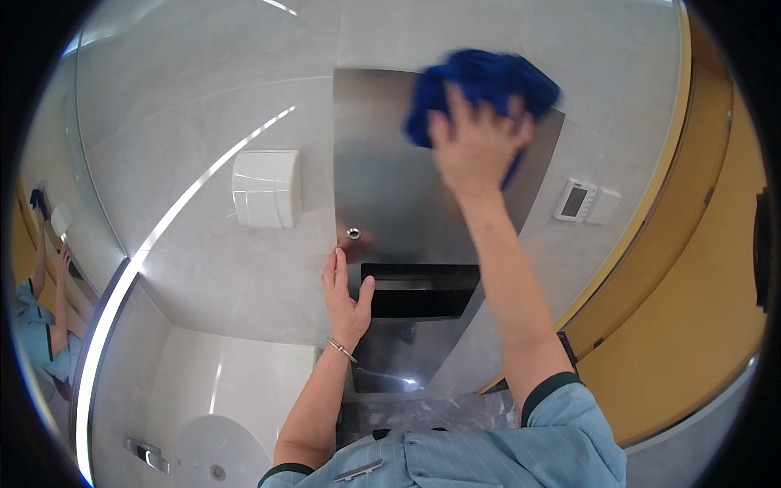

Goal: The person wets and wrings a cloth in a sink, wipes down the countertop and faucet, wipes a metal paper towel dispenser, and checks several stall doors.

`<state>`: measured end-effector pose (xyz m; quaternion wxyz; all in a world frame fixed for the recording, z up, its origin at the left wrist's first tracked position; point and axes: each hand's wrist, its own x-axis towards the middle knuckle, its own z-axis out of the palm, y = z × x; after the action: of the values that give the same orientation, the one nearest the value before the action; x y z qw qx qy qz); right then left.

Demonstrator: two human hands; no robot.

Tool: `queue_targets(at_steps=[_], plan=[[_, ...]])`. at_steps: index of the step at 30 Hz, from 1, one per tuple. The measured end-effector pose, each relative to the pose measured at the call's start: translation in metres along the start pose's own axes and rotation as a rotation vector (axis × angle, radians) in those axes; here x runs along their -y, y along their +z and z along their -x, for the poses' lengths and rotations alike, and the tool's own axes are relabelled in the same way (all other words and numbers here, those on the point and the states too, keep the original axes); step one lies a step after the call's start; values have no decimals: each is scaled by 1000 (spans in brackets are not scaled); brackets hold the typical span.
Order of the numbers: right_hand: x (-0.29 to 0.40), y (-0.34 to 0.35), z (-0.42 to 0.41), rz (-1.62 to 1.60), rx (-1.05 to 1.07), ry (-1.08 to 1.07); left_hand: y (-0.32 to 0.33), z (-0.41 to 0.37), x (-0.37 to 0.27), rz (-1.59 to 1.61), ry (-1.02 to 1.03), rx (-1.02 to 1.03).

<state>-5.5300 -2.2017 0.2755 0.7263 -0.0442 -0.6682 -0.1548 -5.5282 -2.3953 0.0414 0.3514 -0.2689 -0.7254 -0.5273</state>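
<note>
Under the spread fingers of my right hand (479, 140), a dark blue cloth (488, 79) is pressed on the upper right part of a brushed stainless steel wall panel (390, 165); hand and cloth are a little blurred. My left hand (348, 299), with a bangle at the wrist, rests at the panel's left edge, below a round lock (354, 233) and beside the dark rectangular opening (421, 293). It holds nothing, and its thumb lies near the opening's left edge. Part of the panel is hidden behind the cloth and my right arm.
A white plastic dispenser (266, 189) is mounted left of the panel. To the right are a wall thermostat (575, 200) and a yellow door (683, 293). At lower left stand a white washbasin (213, 454) and a chrome faucet (147, 454), beside a mirror (61, 140) with a bright light strip.
</note>
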Motion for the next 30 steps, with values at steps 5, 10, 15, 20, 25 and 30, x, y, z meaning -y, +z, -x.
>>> queue_targets(at_steps=[5, 10, 15, 20, 25, 30], plan=[[92, 6, 5, -364, 4, -246, -4, -1, 6, 311, -159, 29], [109, -13, 112, -456, 207, -344, -11, 7, 17, 737, -453, -30], [74, -37, 185, -579, 407, -516, -24, 23, 28, 659, -568, 39], [0, -55, 166, -267, 523, -233, -36, 27, 18, 558, -486, 58], [-98, -47, 219, -142, 226, 61, -16, 22, 19, 486, -410, 127], [-60, -49, 222, -76, 243, 211, -14, 14, 15, 403, -391, 109]])
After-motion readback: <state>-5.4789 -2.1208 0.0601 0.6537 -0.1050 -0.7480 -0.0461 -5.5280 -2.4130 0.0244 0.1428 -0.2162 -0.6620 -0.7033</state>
